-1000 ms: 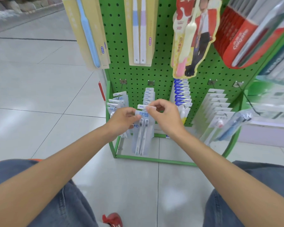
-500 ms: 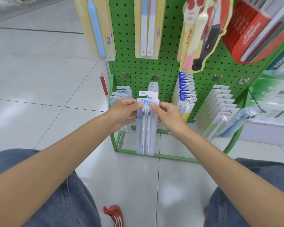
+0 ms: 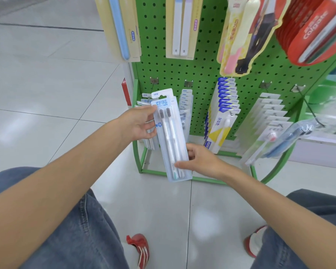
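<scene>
1. Clear plastic, seen from the head view: the twin toothbrush pack (image 3: 170, 136) is in the air in front of the green pegboard rack (image 3: 202, 70), off any hook, a little tilted, front side up, probably for reading it.
2. The left hand (image 3: 139, 124) pinches its upper left edge, thumb on the front.
3. The right hand (image 3: 200, 162) grips the lower end, so the long pack does not swing.
4. Similar packs (image 3: 185, 101) hang behind on the bottom row.

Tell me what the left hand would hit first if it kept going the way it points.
The left hand grips the toothbrush pack; beyond it, probably the hanging packs, then the green pegboard. Depth is unclear.
</scene>
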A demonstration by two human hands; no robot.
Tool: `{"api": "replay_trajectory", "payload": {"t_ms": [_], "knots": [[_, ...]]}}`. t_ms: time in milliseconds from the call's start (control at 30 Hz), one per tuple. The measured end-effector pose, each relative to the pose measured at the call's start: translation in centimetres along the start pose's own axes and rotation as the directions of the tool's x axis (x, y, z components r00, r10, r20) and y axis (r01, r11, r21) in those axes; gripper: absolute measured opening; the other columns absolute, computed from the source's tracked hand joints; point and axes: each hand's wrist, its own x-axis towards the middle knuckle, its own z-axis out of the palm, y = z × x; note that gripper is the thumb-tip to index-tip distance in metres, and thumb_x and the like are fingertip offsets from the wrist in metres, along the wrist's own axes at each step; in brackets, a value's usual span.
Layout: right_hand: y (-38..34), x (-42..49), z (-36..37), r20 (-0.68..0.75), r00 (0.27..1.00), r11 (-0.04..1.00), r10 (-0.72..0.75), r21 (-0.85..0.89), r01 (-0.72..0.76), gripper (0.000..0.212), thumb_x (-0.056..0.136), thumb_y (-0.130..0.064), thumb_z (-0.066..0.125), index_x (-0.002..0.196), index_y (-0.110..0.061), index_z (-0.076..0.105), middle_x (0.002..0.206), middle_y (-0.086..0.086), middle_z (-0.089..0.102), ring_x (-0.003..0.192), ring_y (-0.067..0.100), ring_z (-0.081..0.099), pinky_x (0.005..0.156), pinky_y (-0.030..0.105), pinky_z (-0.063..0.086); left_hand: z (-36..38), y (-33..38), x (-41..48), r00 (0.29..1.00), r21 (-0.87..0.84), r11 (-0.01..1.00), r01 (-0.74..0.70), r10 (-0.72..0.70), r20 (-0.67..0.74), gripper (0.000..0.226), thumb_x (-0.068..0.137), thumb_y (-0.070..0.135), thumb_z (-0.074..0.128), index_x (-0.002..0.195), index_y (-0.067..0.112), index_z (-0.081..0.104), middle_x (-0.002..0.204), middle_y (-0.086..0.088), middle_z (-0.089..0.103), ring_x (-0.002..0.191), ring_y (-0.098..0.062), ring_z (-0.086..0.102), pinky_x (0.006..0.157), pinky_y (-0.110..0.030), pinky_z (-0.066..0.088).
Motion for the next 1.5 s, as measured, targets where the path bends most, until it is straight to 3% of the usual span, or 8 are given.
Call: {"api": "replay_trajectory", "payload": {"t_ms": [167, 333, 467, 633, 733, 967, 1100, 1500], "knots": [[1.2, -0.9, 0.6, -0.013, 1.000, 0.987, 0.025, -0.160, -0.026, 0.054, 0.072, -0.024, 0.079, 0.120, -0.022, 0.055, 0.105, 0.009, 0.072, 0.094, 0.024, 0.070, 0.088, 0.048, 0.055, 0.2, 0.1, 0.1, 1.000, 0.002, 1.000, 0.015, -0.015, -0.018, 0.013, 0.099, 0.020, 0.057, 0.087, 0.021, 0.054, 0.077, 0.004, 0.068, 0.078, -0.013, 0.061, 0.066, -0.035, 0.047], [1.8, -1.4, 0.5, -0.039, 0.999, 0.975, -0.019, -0.224, 0.010, 0.061, 0.067, -0.040, 0.076, 0.121, -0.036, 0.049, 0.107, 0.010, 0.067, 0.098, 0.030, 0.065, 0.087, 0.049, 0.054, 0.8, -0.2, -0.2, 0.993, 0.117, 0.986, -0.116, 0.117, -0.009, 0.012, 0.102, 0.023, 0.051, 0.101, 0.021, 0.062, 0.092, 0.002, 0.070, 0.090, -0.015, 0.064, 0.083, -0.035, 0.054], [1.7, -1.9, 0.4, -0.106, 0.985, 0.973, -0.137, -0.203, 0.114, 0.061, 0.077, -0.017, 0.069, 0.119, -0.054, 0.044, 0.105, -0.003, 0.067, 0.095, 0.023, 0.064, 0.085, 0.041, 0.055, 1.7, -0.6, -0.7, 0.975, 0.411, 0.885, -0.221, 0.215, 0.062, 0.061, 0.098, 0.057, 0.043, 0.146, 0.020, 0.039, 0.139, -0.002, 0.049, 0.124, -0.020, 0.051, 0.101, -0.039, 0.050], [1.4, -2.2, 0.5, -0.046, 0.994, 0.937, -0.104, -0.339, 0.082, 0.078, 0.084, -0.014, 0.058, 0.146, -0.049, 0.025, 0.098, 0.001, 0.062, 0.087, 0.028, 0.060, 0.078, 0.040, 0.053, 1.5, -1.3, -1.1, 0.977, 0.482, 0.852, -0.202, 0.142, 0.160, 0.104, 0.081, 0.054, 0.070, 0.156, 0.029, 0.003, 0.152, 0.003, 0.030, 0.125, -0.020, 0.045, 0.092, -0.044, 0.056], [1.6, -2.2, 1.1, -0.024, 0.998, 0.975, -0.052, -0.219, 0.046, 0.083, 0.086, -0.017, 0.058, 0.136, -0.070, 0.017, 0.117, 0.009, 0.060, 0.101, 0.028, 0.063, 0.089, 0.045, 0.054, 1.7, -1.2, -0.9, 0.978, 0.402, 0.896, -0.191, 0.139, 0.155, 0.088, 0.090, 0.025, 0.069, 0.156, 0.026, 0.010, 0.125, 0.004, 0.051, 0.113, -0.020, 0.056, 0.087, -0.043, 0.059], [1.6, -1.7, 1.8, 0.079, 0.987, 0.960, 0.142, 0.232, -0.156, 0.060, 0.077, -0.010, 0.082, 0.125, -0.034, 0.054, 0.109, 0.006, 0.057, 0.091, 0.014, 0.063, 0.081, 0.025, 0.052, 1.8, -1.1, -1.1, 0.949, 0.433, 0.845, -0.314, 0.260, 0.181, 0.053, 0.096, -0.006, 0.045, 0.141, 0.020, 0.038, 0.129, -0.008, 0.050, 0.104, -0.025, 0.057, 0.063, -0.032, 0.060], [1.7, -1.6, 1.8, 0.093, 0.980, 0.909, 0.175, 0.366, -0.197, 0.047, 0.080, 0.003, 0.075, 0.121, -0.011, 0.057, 0.109, 0.015, 0.065, 0.088, 0.020, 0.071, 0.081, 0.031, 0.058, 1.4, -1.0, -0.9, 0.936, 0.407, 0.843, -0.350, 0.300, 0.184, 0.053, 0.098, -0.009, 0.041, 0.144, 0.018, 0.041, 0.126, -0.004, 0.060, 0.106, -0.023, 0.063, 0.077, -0.035, 0.057], [1.4, -1.5, 1.9, 0.048, 0.987, 0.981, 0.155, 0.108, -0.160, 0.025, 0.086, -0.005, 0.072, 0.110, -0.009, 0.065, 0.080, -0.004, 0.064, 0.074, 0.012, 0.067, 0.067, 0.032, 0.061, 1.4, -1.5, -0.7, 0.966, 0.408, 0.876, -0.258, 0.227, 0.124, 0.030, 0.104, 0.008, 0.039, 0.126, 0.025, 0.051, 0.113, 0.000, 0.069, 0.094, -0.014, 0.067, 0.075, -0.035, 0.056]]}}
